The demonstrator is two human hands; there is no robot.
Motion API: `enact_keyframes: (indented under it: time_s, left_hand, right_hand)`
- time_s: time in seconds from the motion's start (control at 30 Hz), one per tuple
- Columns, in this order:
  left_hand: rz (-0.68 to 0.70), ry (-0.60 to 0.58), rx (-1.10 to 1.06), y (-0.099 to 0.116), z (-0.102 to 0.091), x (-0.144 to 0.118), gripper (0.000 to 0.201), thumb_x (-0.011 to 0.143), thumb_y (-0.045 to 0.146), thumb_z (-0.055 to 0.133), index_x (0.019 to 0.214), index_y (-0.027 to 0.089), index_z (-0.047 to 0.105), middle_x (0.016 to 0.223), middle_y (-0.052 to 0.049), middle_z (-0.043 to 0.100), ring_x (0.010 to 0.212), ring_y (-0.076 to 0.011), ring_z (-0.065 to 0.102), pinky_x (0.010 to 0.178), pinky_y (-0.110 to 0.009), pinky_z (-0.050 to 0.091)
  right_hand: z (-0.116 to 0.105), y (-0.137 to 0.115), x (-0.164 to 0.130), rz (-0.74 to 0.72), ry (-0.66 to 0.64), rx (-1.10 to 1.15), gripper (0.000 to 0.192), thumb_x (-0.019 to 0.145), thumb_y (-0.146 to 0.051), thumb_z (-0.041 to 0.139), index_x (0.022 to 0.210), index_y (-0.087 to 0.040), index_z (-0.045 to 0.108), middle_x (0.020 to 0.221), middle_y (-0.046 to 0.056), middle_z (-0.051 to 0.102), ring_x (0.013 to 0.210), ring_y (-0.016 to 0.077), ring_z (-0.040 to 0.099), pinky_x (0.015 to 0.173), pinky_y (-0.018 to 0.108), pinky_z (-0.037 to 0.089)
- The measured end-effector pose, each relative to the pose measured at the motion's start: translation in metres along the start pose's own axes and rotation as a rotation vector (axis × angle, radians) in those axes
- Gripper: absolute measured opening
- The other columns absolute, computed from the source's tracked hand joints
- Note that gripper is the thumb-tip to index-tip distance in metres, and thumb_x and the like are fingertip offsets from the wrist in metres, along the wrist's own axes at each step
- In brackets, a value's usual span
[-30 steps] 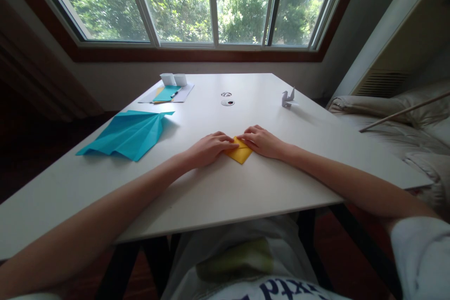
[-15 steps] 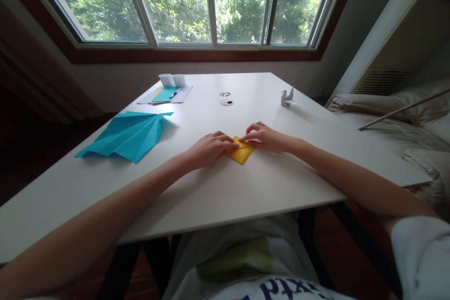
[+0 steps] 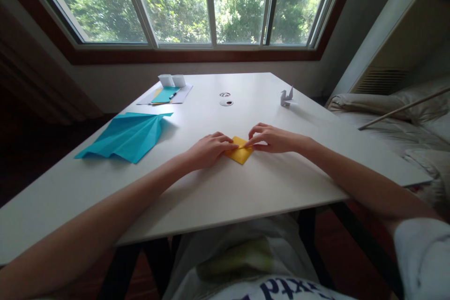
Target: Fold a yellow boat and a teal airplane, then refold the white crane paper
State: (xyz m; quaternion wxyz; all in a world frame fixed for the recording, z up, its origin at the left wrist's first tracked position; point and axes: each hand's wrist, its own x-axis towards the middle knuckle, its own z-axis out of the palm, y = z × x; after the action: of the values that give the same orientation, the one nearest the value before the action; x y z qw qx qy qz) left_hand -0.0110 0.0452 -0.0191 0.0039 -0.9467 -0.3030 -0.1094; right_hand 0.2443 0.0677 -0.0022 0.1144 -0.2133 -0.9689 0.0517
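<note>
Yellow paper (image 3: 242, 156), folded diamond, corner pointing our way, long axis unclear, left hand (image 3: 209, 147) pressing it, right hand (image 3: 276, 138) touching its crease, either's pinch unclear

Someone sits at a white table (image 3: 211, 201), both arms stretched over it. The left hand (image 3: 208, 151) lies with its fingertips on a small folded yellow paper (image 3: 242, 156), and the right hand (image 3: 276, 139) touches the paper's other side with a finger. Over to the left I see a big creased sheet of blue paper (image 3: 130, 137); behind it, a pen (image 3: 173, 95) lies on a small paper stack, near two little white boxes (image 3: 166, 80). A white paper bird (image 3: 285, 99) stands far right, and trees fill the window (image 3: 176, 4).
</note>
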Motion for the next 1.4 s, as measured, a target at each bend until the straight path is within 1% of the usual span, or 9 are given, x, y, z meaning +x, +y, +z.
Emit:
enact_keyframes:
  time_s: [0.2,0.33,0.57,0.73,0.87,0.97,1.07,1.23,1.4]
  left_hand:
    - [0.006,0.001,-0.011,0.001,-0.001,0.000,0.038,0.088,0.014,0.039,0.118,0.027,0.057,0.115,-0.004,0.061,0.102,-0.0201,0.051,0.085,-0.034,0.043]
    - [-0.002,-0.010,0.001,0.002,0.000,0.001,0.038,0.088,0.013,0.039,0.119,0.026,0.058,0.116,-0.004,0.060,0.103,-0.0211,0.050,0.086,-0.034,0.043]
    - [-0.016,-0.016,0.000,0.002,-0.001,0.001,0.038,0.089,0.015,0.037,0.119,0.026,0.057,0.119,-0.004,0.059,0.104,-0.0208,0.050,0.086,-0.034,0.043]
    - [-0.012,-0.015,0.017,0.002,-0.001,0.000,0.040,0.088,0.013,0.037,0.120,0.026,0.057,0.119,-0.004,0.059,0.104,-0.0202,0.051,0.087,-0.034,0.043]
    - [-0.004,-0.017,0.029,0.002,0.000,0.000,0.040,0.090,0.014,0.035,0.122,0.027,0.055,0.121,-0.004,0.058,0.105,-0.0203,0.051,0.089,-0.035,0.042]
    - [0.011,-0.035,0.024,-0.001,0.000,-0.001,0.041,0.090,0.015,0.035,0.126,0.029,0.051,0.125,-0.003,0.056,0.108,-0.0200,0.051,0.091,-0.035,0.041]
    - [0.014,-0.085,0.008,-0.006,-0.001,-0.005,0.045,0.091,0.015,0.033,0.132,0.033,0.043,0.132,-0.001,0.050,0.115,-0.0193,0.048,0.096,-0.034,0.037]
    - [0.008,-0.265,-0.055,-0.011,-0.012,-0.012,0.053,0.092,0.016,0.031,0.139,0.039,0.025,0.145,0.004,0.031,0.130,-0.0183,0.032,0.105,-0.034,0.026]
    - [-0.088,-0.388,-0.050,-0.013,-0.026,-0.019,0.051,0.091,0.019,0.035,0.138,0.039,0.028,0.147,0.003,0.028,0.134,-0.0208,0.023,0.106,-0.036,0.024]
  right_hand:
    - [0.007,-0.011,0.006,0.004,0.003,-0.008,0.027,0.088,-0.026,0.048,0.108,-0.025,0.066,0.096,0.009,0.060,0.090,0.0186,0.052,0.082,0.034,0.042]
    - [0.000,-0.008,0.003,0.055,-0.023,0.035,0.025,0.087,-0.029,0.049,0.103,-0.024,0.068,0.094,0.009,0.061,0.090,0.0183,0.053,0.080,0.032,0.042]
    - [-0.015,0.002,-0.007,0.098,-0.133,0.077,0.025,0.086,-0.032,0.050,0.097,-0.022,0.071,0.092,0.008,0.065,0.090,0.0185,0.054,0.078,0.030,0.042]
    - [-0.014,-0.006,-0.004,0.074,-0.088,0.014,0.023,0.085,-0.028,0.051,0.093,-0.020,0.071,0.095,0.009,0.065,0.091,0.0192,0.055,0.079,0.032,0.043]
    - [-0.004,-0.011,0.001,-0.006,-0.029,-0.036,0.026,0.086,-0.026,0.050,0.105,-0.020,0.066,0.109,0.009,0.063,0.103,0.0213,0.052,0.087,0.036,0.041]
    - [0.004,-0.010,0.003,-0.043,-0.032,-0.004,0.030,0.086,-0.024,0.050,0.113,-0.020,0.062,0.111,0.007,0.064,0.106,0.0205,0.051,0.092,0.036,0.040]
    - [0.007,-0.008,0.002,-0.023,-0.033,0.030,0.031,0.086,-0.023,0.049,0.115,-0.021,0.061,0.111,0.006,0.064,0.106,0.0196,0.052,0.092,0.035,0.041]
    - [0.005,-0.009,0.002,-0.008,-0.035,0.059,0.031,0.087,-0.023,0.048,0.115,-0.022,0.061,0.112,0.007,0.064,0.105,0.0194,0.053,0.091,0.034,0.041]
    - [0.005,-0.011,0.003,-0.002,-0.040,0.065,0.032,0.087,-0.023,0.047,0.116,-0.021,0.061,0.114,0.007,0.063,0.105,0.0198,0.053,0.091,0.035,0.041]
